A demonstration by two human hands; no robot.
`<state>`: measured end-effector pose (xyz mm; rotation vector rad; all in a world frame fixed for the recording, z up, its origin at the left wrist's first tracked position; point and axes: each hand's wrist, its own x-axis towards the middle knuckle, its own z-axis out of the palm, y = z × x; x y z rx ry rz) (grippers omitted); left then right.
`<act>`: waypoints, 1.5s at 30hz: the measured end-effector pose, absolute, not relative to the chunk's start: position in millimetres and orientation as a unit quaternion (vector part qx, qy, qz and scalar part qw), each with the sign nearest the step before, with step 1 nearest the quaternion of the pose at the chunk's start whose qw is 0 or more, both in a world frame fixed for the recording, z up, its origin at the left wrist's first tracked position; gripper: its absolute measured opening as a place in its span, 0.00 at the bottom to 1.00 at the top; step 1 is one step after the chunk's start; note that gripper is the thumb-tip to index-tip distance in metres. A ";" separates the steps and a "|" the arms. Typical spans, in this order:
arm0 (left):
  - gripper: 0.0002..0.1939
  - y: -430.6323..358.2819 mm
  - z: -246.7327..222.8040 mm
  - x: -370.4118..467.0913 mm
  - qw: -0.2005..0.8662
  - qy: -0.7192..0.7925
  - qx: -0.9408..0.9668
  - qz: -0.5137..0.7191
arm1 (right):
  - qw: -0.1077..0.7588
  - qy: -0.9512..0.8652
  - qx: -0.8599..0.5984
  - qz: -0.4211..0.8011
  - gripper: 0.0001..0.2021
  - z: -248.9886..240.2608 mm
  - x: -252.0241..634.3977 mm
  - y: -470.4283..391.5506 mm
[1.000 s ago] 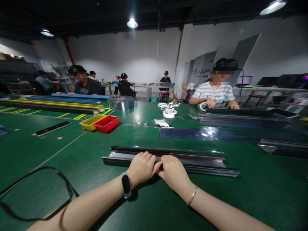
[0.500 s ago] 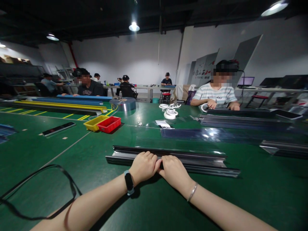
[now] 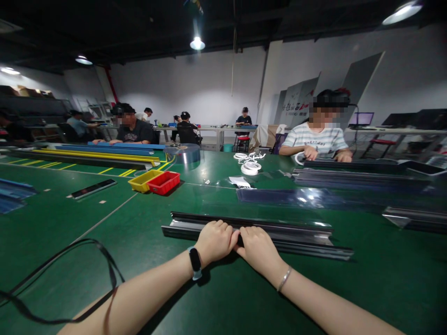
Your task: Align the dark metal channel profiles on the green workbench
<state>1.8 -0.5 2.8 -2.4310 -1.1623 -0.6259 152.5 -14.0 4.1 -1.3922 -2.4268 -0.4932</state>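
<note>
A long black channel-shaped profile [image 3: 307, 245] with a pale inner face lies crosswise on the green table in front of me. My left hand [image 3: 215, 242] is closed over its near edge, left of the middle. Right beside it my right hand [image 3: 256, 246] grips the same edge, the thumbs almost meeting. The fingertips are hidden behind the rim. Just beyond the profile lies a clear plastic strip [image 3: 279, 196].
Yellow [image 3: 141, 182] and red bins [image 3: 164, 183] stand left of centre, near a phone [image 3: 93, 189]. White tape rolls [image 3: 250, 168] lie farther back. More profiles [image 3: 359, 177] lie at right, before a seated co-worker [image 3: 316, 139]. A black cable [image 3: 94, 242] loops over my left forearm.
The whole view has shifted slightly, so things appear a little farther right. Both hands keep the same hold on the profile.
</note>
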 end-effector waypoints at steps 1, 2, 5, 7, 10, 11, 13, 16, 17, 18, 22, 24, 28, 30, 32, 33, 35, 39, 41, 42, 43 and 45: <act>0.16 0.1 2.6 1.8 0.184 -0.415 -0.863 -0.222 | 0.152 -0.844 -0.484 -0.173 0.10 3.5 153.3 -13.1; 0.16 0.7 2.3 1.7 0.182 -0.415 -0.863 -0.220 | 0.154 -0.844 -0.484 -0.175 0.10 2.9 153.9 -12.4; 0.17 2.0 1.2 1.6 0.180 -0.415 -0.865 -0.219 | 0.160 -0.844 -0.480 -0.176 0.09 1.8 155.3 -11.5; 0.17 2.5 0.4 1.8 0.180 -0.415 -0.864 -0.219 | 0.163 -0.846 -0.478 -0.172 0.09 1.5 156.2 -11.5; 0.17 3.1 -0.2 2.2 0.177 -0.415 -0.864 -0.223 | 0.163 -0.846 -0.478 -0.169 0.09 1.7 156.9 -11.3; 0.17 3.2 -0.2 2.3 0.176 -0.414 -0.864 -0.225 | 0.163 -0.847 -0.478 -0.168 0.09 2.0 157.0 -11.2; 0.16 3.2 -0.1 2.4 0.175 -0.414 -0.864 -0.227 | 0.160 -0.847 -0.479 -0.164 0.09 2.6 156.7 -11.1; 0.16 2.7 0.0 2.4 0.175 -0.415 -0.864 -0.226 | 0.157 -0.848 -0.483 -0.154 0.08 3.5 155.9 -11.2; 0.16 2.7 -0.1 2.3 0.176 -0.415 -0.864 -0.225 | 0.157 -0.847 -0.484 -0.153 0.08 3.8 155.7 -11.2; 0.16 2.6 -0.3 2.3 0.176 -0.415 -0.864 -0.225 | 0.158 -0.847 -0.485 -0.154 0.08 4.0 155.5 -11.1; 0.16 2.8 -1.4 2.4 0.181 -0.415 -0.861 -0.232 | 0.166 -0.844 -0.485 -0.157 0.09 4.2 156.8 -9.3; 0.16 2.7 -1.4 2.7 0.184 -0.417 -0.858 -0.235 | 0.175 -0.837 -0.494 -0.157 0.10 3.9 158.4 -7.8; 0.16 1.8 -0.5 3.5 0.185 -0.425 -0.853 -0.239 | 0.190 -0.828 -0.504 -0.156 0.12 2.1 161.0 -5.5; 0.16 1.4 -0.5 3.9 0.185 -0.425 -0.852 -0.243 | 0.192 -0.828 -0.502 -0.159 0.12 1.3 161.2 -5.0; 0.16 1.2 -1.2 4.2 0.187 -0.426 -0.851 -0.245 | 0.192 -0.829 -0.499 -0.164 0.12 1.1 161.0 -4.6; 0.16 1.2 -1.7 4.2 0.188 -0.427 -0.850 -0.246 | 0.191 -0.830 -0.496 -0.166 0.11 1.2 160.7 -4.5; 0.16 1.2 -3.1 4.2 0.190 -0.429 -0.848 -0.248 | 0.188 -0.835 -0.489 -0.169 0.11 1.3 160.0 -4.3; 0.17 1.2 -3.9 3.2 0.200 -0.429 -0.845 -0.251 | 0.178 -0.837 -0.487 -0.176 0.12 2.0 158.7 -4.7; 0.17 1.2 -2.7 2.6 0.203 -0.425 -0.845 -0.254 | 0.170 -0.839 -0.486 -0.174 0.13 4.3 159.2 -5.7; 0.17 1.1 -1.7 2.5 0.203 -0.421 -0.847 -0.253 | 0.164 -0.843 -0.484 -0.169 0.14 6.0 159.8 -6.6; 0.17 0.8 -0.7 2.7 0.202 -0.417 -0.850 -0.250 | 0.156 -0.848 -0.480 -0.162 0.14 8.1 160.6 -7.8; 0.17 -0.6 1.0 3.8 0.198 -0.413 -0.856 -0.241 | 0.147 -0.852 -0.480 -0.150 0.14 11.8 162.1 -11.4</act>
